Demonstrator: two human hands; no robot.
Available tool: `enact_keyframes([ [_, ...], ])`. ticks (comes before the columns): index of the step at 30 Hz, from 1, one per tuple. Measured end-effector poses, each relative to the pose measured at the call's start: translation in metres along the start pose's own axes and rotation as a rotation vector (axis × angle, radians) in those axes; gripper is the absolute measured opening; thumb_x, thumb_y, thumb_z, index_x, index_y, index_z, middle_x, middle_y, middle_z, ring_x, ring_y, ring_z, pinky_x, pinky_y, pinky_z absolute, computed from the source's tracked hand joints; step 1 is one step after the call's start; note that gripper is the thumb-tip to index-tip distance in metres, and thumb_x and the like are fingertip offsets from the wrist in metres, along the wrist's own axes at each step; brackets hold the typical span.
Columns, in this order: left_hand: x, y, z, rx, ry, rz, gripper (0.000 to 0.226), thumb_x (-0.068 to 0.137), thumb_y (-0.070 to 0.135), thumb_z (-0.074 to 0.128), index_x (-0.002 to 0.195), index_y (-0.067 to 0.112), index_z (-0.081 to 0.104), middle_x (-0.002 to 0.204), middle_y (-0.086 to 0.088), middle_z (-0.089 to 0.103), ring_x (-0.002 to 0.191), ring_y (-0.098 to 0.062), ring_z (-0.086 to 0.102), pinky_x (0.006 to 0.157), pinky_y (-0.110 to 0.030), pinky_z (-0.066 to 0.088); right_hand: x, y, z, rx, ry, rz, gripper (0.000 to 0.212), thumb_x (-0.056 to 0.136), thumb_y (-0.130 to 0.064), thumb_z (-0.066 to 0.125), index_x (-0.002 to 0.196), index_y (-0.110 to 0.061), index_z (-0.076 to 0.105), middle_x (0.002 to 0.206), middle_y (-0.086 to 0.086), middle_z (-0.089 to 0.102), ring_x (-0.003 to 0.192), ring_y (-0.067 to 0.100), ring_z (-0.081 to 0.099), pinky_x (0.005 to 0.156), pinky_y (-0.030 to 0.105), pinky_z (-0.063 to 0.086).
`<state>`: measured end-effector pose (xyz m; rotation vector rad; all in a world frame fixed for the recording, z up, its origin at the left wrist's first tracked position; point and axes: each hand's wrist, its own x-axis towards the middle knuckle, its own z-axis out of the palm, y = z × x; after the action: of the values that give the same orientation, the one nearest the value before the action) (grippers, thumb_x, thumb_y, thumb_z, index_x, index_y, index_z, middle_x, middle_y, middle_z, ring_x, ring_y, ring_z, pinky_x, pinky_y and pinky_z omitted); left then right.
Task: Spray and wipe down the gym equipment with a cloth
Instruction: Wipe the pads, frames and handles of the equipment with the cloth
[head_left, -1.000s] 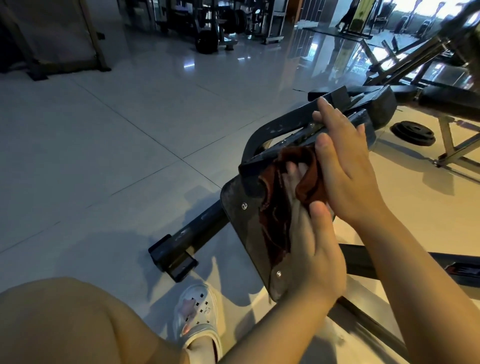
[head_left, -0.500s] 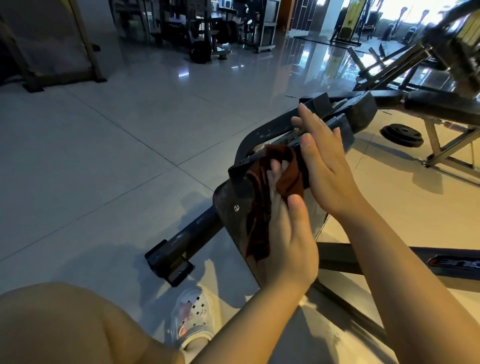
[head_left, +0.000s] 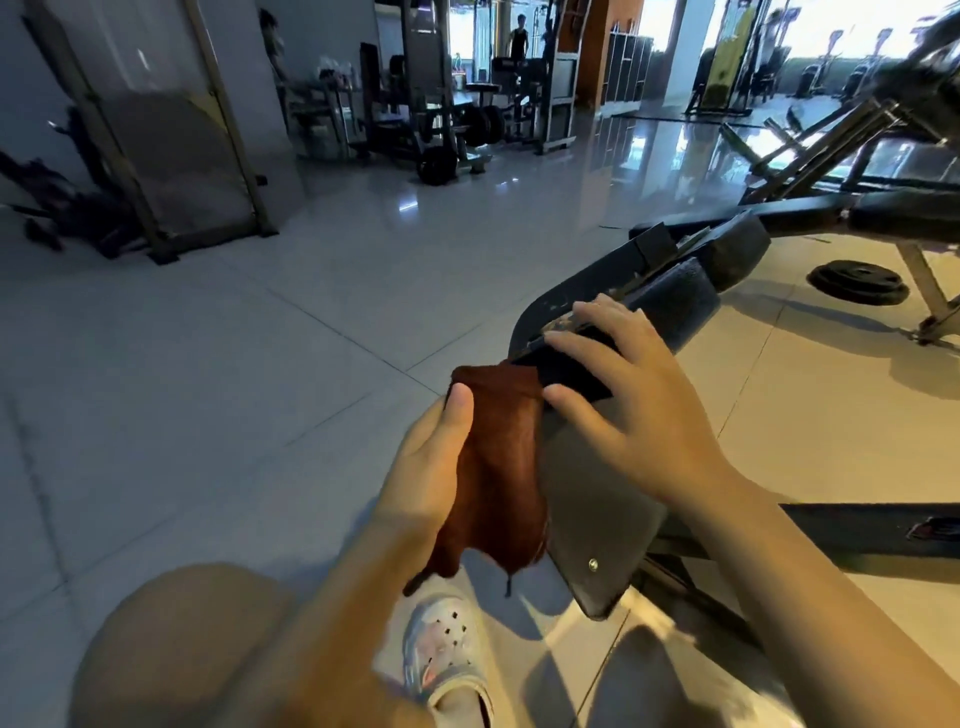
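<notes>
Left hand (head_left: 436, 457) grips brown cloth (head_left: 493, 467) against bench pad (head_left: 597, 499); right hand (head_left: 639, 410) fingers spread, resting on frame (head_left: 670, 301); weight plate (head_left: 857, 281) on floor beyond

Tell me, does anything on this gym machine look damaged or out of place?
Yes. The frame bar under the right hand has chipped, worn paint. A weight plate lies loose on the floor. The cloth in the left hand looks normal.

The left hand (head_left: 431, 467)'s fingers are hidden behind the cloth (head_left: 493, 467) it grips; the equipment (head_left: 587, 499) beyond is edge-cropped.
</notes>
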<state>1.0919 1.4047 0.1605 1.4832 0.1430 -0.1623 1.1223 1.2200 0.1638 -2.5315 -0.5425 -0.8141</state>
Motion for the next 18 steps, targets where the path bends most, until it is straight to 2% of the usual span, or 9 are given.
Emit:
enact_keyframes([
  [3,-0.006,0.005,-0.008,0.0,-0.082,0.084,0.052,0.073,0.06,0.045,0.109,0.028,0.063,0.12,-0.008,0.067,0.113,-0.023,0.064,0.104,-0.049,0.046,-0.021,-0.031,0.009,0.189,0.057,0.048,0.038,0.092,-0.05,0.054,0.12,-0.026,0.062,0.121,-0.009,0.061,0.117,0.004,0.052,0.101,0.025,0.042],
  [6,-0.011,0.008,-0.013,0.012,-0.102,0.115,0.059,0.078,0.058,0.044,0.118,0.019,0.063,0.112,-0.008,0.071,0.106,-0.021,0.068,0.098,-0.048,0.051,-0.033,-0.042,0.008,0.6,-0.053,0.284,0.043,0.08,-0.052,0.067,0.118,-0.042,0.049,0.103,-0.016,0.066,0.1,-0.005,0.059,0.085,0.008,0.044],
  [8,-0.012,0.009,-0.013,0.028,-0.108,0.145,0.058,0.079,0.057,0.043,0.119,0.018,0.063,0.111,-0.007,0.072,0.103,-0.02,0.069,0.095,-0.046,0.053,-0.04,-0.037,0.007,0.739,-0.113,0.362,0.043,0.078,-0.043,0.071,0.112,-0.041,0.044,0.09,-0.012,0.069,0.091,-0.001,0.063,0.079,0.007,0.045],
  [11,-0.012,0.01,-0.009,0.068,-0.118,0.215,0.045,0.08,0.053,0.045,0.108,0.025,0.065,0.099,0.002,0.075,0.096,-0.014,0.071,0.081,-0.034,0.057,-0.046,-0.031,0.002,0.779,-0.115,0.337,0.035,0.084,-0.021,0.073,0.107,-0.033,0.049,0.078,-0.005,0.066,0.076,0.008,0.064,0.081,0.028,0.051],
  [13,-0.014,0.01,-0.005,0.113,-0.13,0.269,0.035,0.081,0.048,0.046,0.101,0.027,0.066,0.092,0.008,0.075,0.09,-0.009,0.071,0.07,-0.023,0.056,-0.05,-0.026,-0.005,0.724,-0.095,0.305,0.029,0.088,-0.019,0.07,0.107,-0.032,0.054,0.081,-0.006,0.062,0.076,0.009,0.061,0.08,0.035,0.051],
  [16,-0.015,0.009,0.0,0.158,-0.162,0.334,0.026,0.081,0.041,0.052,0.096,0.027,0.067,0.09,0.01,0.075,0.088,-0.007,0.071,0.068,-0.018,0.055,-0.056,-0.02,-0.015,0.65,-0.038,0.281,0.023,0.092,-0.019,0.064,0.106,-0.035,0.058,0.091,-0.009,0.059,0.085,0.012,0.059,0.079,0.034,0.051],
  [18,-0.016,0.009,0.004,0.176,-0.214,0.388,0.023,0.08,0.033,0.056,0.099,0.029,0.067,0.09,0.011,0.074,0.089,-0.006,0.07,0.071,-0.017,0.054,-0.06,-0.018,-0.017,0.619,-0.025,0.283,0.021,0.093,-0.018,0.062,0.104,-0.035,0.054,0.092,-0.013,0.057,0.086,0.009,0.058,0.075,0.023,0.048],
])
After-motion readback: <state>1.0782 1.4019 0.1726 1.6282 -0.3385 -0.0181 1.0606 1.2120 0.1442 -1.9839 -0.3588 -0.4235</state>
